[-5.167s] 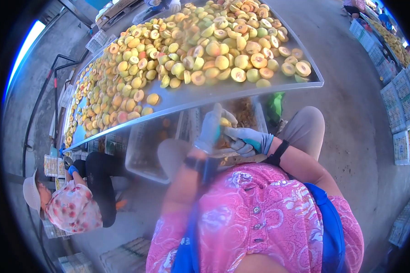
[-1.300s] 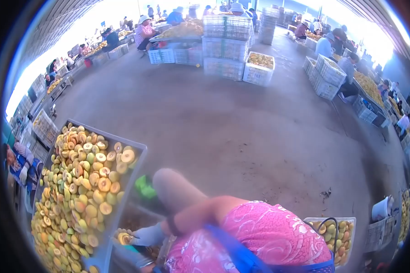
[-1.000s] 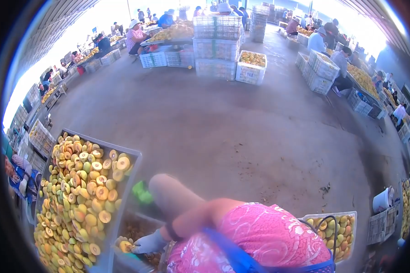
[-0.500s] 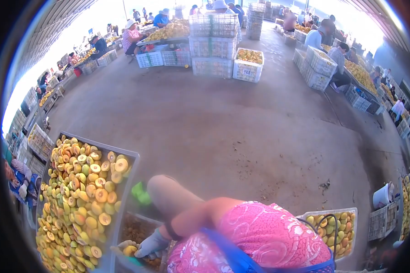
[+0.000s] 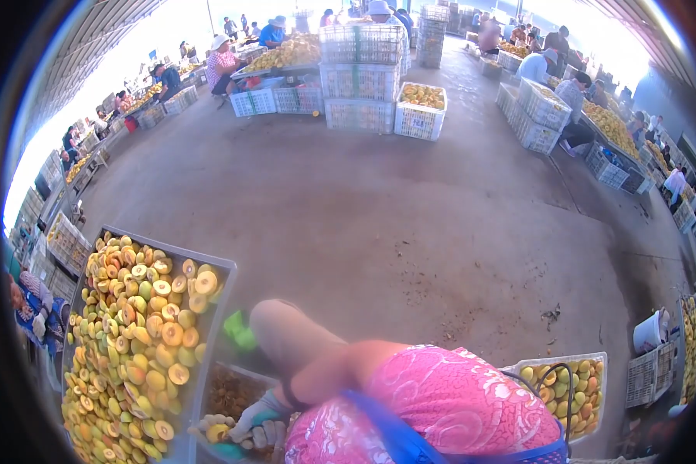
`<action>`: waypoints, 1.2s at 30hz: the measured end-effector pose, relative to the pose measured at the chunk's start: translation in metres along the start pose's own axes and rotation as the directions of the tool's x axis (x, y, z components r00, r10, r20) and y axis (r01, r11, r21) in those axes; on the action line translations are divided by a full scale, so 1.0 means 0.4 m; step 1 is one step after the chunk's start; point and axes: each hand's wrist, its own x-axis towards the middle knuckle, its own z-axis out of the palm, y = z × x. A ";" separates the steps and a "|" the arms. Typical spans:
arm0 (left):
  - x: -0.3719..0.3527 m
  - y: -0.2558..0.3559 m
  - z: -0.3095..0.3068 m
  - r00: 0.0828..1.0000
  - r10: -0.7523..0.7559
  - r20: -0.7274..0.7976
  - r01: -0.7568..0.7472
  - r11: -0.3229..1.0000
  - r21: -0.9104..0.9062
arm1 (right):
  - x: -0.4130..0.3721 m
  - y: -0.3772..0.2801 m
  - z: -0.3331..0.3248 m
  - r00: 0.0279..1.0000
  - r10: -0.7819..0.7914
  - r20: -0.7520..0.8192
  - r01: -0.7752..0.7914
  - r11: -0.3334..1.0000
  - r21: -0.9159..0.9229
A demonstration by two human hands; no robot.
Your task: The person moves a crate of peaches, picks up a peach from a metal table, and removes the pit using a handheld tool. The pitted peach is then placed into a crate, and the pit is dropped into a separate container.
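My left hand (image 5: pixel 209 424), in a pale glove with a teal patch, is closed round a yellow fruit (image 5: pixel 218 433) that looks like an apricot or peach. Right beside it is my right hand (image 5: pixel 257 424), also gloved, its fingers curled in by the fruit. Whatever those fingers hold is hidden. Under both hands stands a crate (image 5: pixel 264 377) with brown bits, perhaps pits, in it. Just left of them, a large grey-rimmed tray (image 5: pixel 228 267) is heaped with halved yellow and greenish fruit (image 5: pixel 135 332).
A crate of whole fruit (image 5: pixel 568 387) stands at my right side. A bright green object (image 5: pixel 240 331) is by my knee. Across the concrete floor (image 5: pixel 348 216) are stacked white crates (image 5: pixel 361 81) and people at fruit-laden tables. A co-worker (image 5: pixel 39 309) sits beyond the tray, left.
My right hand has drawn slightly down and its fingers have curled in beside the fruit. The fruit in my left hand has shifted slightly down. The heaped tray looks the same.
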 end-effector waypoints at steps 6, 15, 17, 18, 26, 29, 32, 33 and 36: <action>-0.024 0.078 -0.182 0.987 0.012 0.158 0.045 0.934 -0.355 | -0.040 0.013 -0.032 0.995 -0.070 -0.077 0.074 0.996 0.057; -0.308 0.358 -0.475 0.622 0.583 -0.523 0.133 0.579 0.804 | -0.007 0.000 -0.090 0.844 0.090 -0.528 -0.096 0.995 0.016; -0.293 0.385 -0.443 0.572 0.640 -0.513 0.250 0.459 0.853 | 0.014 -0.011 -0.078 0.842 0.109 -0.528 -0.119 0.993 0.014; -0.274 0.386 -0.426 0.553 0.679 -0.483 0.355 0.332 0.874 | 0.020 -0.009 -0.084 0.825 0.120 -0.552 -0.143 0.990 0.002; 0.104 0.179 -0.628 0.899 0.431 -0.083 0.321 -0.517 0.793 | 0.033 -0.006 -0.039 0.772 -0.013 -0.636 -0.102 0.984 -0.145; 0.196 0.225 -0.342 0.864 0.410 -0.292 0.372 -0.130 0.919 | 0.035 0.067 -0.164 0.755 -0.215 -0.620 0.001 0.946 -0.325; 0.292 0.157 -0.467 0.867 0.465 -0.181 0.235 -0.061 0.970 | 0.033 0.063 -0.216 0.726 -0.201 -0.657 -0.294 0.774 -0.561; 0.292 0.141 -0.459 0.831 0.536 -0.150 0.240 -0.102 0.965 | 0.016 0.044 -0.172 0.738 -0.185 -0.649 -0.285 0.787 -0.548; 0.271 0.176 -0.376 0.836 0.521 -0.172 0.264 -0.107 0.959 | 0.041 0.053 -0.201 0.672 -0.216 -0.708 -0.308 0.788 -0.533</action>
